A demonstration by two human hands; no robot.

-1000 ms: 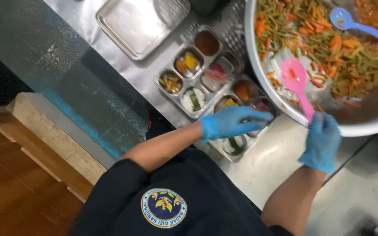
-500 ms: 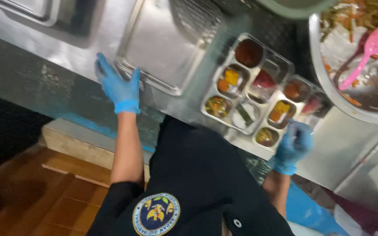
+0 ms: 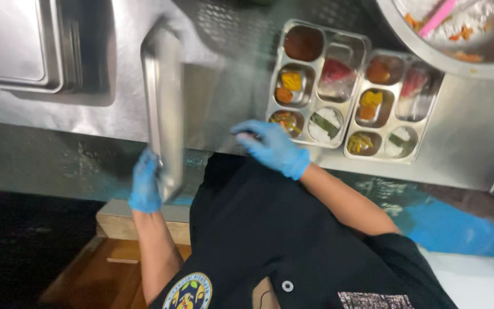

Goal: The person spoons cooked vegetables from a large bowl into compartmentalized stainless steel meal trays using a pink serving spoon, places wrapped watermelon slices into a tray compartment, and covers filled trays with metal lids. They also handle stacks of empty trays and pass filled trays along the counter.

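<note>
Seen from above, a person in a dark shirt and blue gloves stands at a steel desk (image 3: 475, 143). The left hand (image 3: 145, 182), at lower left of centre, is closed around the near edge of an empty steel tray (image 3: 164, 103), which is tilted up on its side. The right hand (image 3: 270, 146), in the middle of the frame, lies open with fingers spread at the near corner of a filled compartment tray (image 3: 315, 80). A second filled compartment tray (image 3: 395, 103) sits touching it on the right. A large steel bowl (image 3: 430, 51) with a pink spoon (image 3: 438, 17) fills the upper right.
</note>
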